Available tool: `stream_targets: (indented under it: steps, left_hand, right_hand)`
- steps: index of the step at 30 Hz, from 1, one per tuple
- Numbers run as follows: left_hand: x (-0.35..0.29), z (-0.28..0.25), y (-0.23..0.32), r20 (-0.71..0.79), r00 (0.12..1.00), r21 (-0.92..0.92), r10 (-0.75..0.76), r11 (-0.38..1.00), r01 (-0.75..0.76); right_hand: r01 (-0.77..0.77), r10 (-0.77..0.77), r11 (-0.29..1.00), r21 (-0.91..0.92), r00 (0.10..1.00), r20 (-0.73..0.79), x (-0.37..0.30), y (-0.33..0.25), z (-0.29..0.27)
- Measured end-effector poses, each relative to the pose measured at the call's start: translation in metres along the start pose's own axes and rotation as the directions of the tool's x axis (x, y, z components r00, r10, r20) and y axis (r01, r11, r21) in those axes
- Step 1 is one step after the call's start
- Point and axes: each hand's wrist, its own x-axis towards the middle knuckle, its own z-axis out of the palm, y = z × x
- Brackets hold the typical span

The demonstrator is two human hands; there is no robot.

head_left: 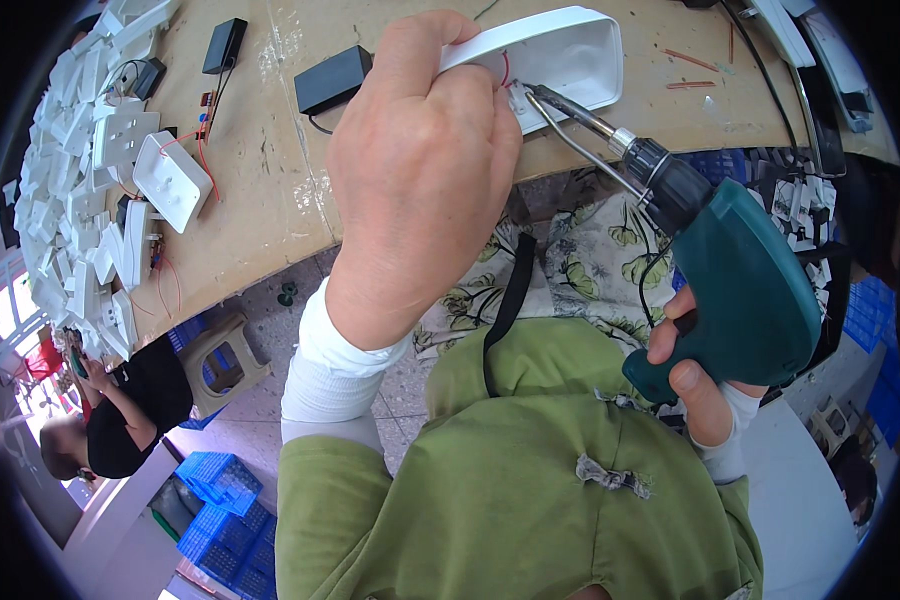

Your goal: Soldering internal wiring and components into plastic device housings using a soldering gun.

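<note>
My left hand [425, 160] is closed on the rim of a white plastic housing [592, 65], tilted up above the table's near edge. Inside the housing a red wire shows next to my fingers. A green soldering gun [740, 290] is gripped in my right hand [695, 385], its index finger by the trigger. The gun's hot tip and thin feed tube meet at the housing's inner wall, close to the red wire. My left fingertips are partly hidden behind the housing. A black box [332, 80] with a dark lead lies just left of my left hand.
White plastic housings [70, 190] are heaped along the table's left side. Near them lie another black box [225, 45], a small circuit board and an open white housing [173, 180] with red wires. Copper-coloured sticks [690, 62] lie at right. Blue crates [220, 500] and a co-worker [135, 410] are at lower left.
</note>
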Motion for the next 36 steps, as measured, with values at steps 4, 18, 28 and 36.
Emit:
stream_targets:
  steps: [4,18,28,36]
  left_hand:
    - [-0.001,0.001,0.000,0.007,0.999,-0.002,-0.032,0.999,0.032]
    - [-0.002,0.001,0.000,0.002,1.000,0.025,0.001,1.000,-0.001]
    - [0.000,0.001,0.000,0.005,0.999,-0.030,-0.037,0.999,0.037]
    - [-0.003,0.006,-0.007,0.013,0.990,-0.095,-0.138,0.986,0.138]
  right_hand:
    - [0.021,-0.021,1.000,-0.015,1.000,0.016,0.002,0.001,0.000]
    - [0.038,-0.038,0.999,-0.009,0.999,0.003,-0.002,0.003,0.000]
    - [0.087,-0.087,0.996,-0.012,0.996,-0.015,0.000,0.003,-0.003]
    - [0.230,-0.229,0.973,0.026,0.973,-0.033,0.000,0.007,-0.006]
